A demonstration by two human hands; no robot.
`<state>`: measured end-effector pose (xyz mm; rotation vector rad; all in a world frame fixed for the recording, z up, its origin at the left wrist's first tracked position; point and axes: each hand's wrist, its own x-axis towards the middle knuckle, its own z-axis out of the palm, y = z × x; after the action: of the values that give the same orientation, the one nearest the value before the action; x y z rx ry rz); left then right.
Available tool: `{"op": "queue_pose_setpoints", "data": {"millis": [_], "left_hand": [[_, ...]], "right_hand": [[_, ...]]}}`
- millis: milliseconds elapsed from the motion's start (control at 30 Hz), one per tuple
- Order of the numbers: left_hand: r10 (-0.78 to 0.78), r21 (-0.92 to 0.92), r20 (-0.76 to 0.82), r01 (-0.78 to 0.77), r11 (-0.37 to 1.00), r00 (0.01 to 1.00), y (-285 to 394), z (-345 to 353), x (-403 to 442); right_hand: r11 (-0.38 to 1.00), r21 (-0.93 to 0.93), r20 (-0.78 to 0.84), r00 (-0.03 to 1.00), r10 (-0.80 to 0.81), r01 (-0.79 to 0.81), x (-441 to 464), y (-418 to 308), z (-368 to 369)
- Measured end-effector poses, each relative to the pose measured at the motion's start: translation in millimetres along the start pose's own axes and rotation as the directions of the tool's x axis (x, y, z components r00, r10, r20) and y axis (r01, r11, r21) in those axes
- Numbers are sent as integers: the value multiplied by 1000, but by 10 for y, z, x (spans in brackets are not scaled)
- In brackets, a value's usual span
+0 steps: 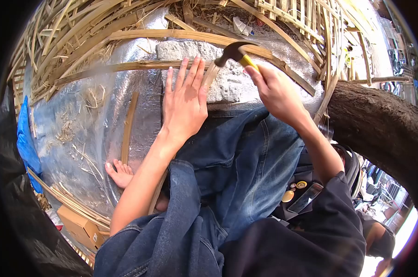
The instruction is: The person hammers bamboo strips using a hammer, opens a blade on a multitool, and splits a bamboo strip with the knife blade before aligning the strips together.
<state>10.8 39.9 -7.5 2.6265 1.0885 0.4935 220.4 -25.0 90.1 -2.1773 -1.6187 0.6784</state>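
A silvery foil sheet (146, 111) covers the ground of this cluttered workplace, with a rough grey block (225, 87) set on it in front of the seated person. The right hand (278, 92) is closed round the yellow handle of a hammer (233, 52), whose striking face is at the upper end of a pale wooden strip (211, 75) over the block; whether it touches cannot be told. The left hand (186, 99) lies flat, palm down and fingers straight, not wrapped round anything, its fingers across a long split strip (144, 65) that spans the block and its thumb beside the pale one. Beyond the block a longer bamboo strip (172, 33) curves across the sheet, with a heap of split bamboo (75, 32) to the upper left and a slatted frame (296, 18) to the upper right. A thick trunk (375, 115) stretches along the right side. Blue plastic (28, 143) and a cardboard box (79, 226) are at the left edge, and another person (377, 235) is partly visible at the lower right.
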Motion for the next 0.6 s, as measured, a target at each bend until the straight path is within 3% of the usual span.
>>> {"op": "queue_pose_setpoints", "data": {"millis": [33, 100, 167, 233, 267, 300, 367, 500, 533, 600], "left_hand": [[-7, -5, 5, 7, 1000, 1000, -2, -2, 1], [-6, -10, 0, 6, 1000, 1000, -16, -4, 3], [3, -17, -4, -3, 1000, 1000, -14, 8, -18], [3, -5, -10, -3, 1000, 1000, -15, 13, -5], [9, -3, -11, -9, 1000, 1000, -9, 11, 11], [8, -3, -4, -8, 1000, 1000, 3, 5, 10], [-8, 1, 6, 8, 1000, 1000, -17, -11, -14], [14, -4, 0, -14, 1000, 1000, -12, -11, -14], [18, -7, -18, -18, 1000, 1000, -12, -7, -9], [22, -14, -18, -22, 1000, 1000, -12, -14, -1]], "right_hand": [[1000, 1, -2, 1000, -1, 1, -6, -6, -32], [963, 202, -72, 977, 199, -181, -3, -57, -136], [963, 238, -136, 977, 161, -126, 11, 7, -72], [999, 43, -30, 999, 13, -11, -29, 19, 1], [984, -67, -96, 981, -171, 165, -17, 132, 84], [984, -66, -97, 980, -173, 167, -20, 90, 40], [979, 173, -77, 990, 120, -105, -17, -84, -118], [966, 38, -124, 960, -250, 256, 161, -123, -293], [967, 39, -126, 961, -245, 251, 213, -151, -334], [925, -191, 66, 944, -322, 329, 337, -253, -433]]}}
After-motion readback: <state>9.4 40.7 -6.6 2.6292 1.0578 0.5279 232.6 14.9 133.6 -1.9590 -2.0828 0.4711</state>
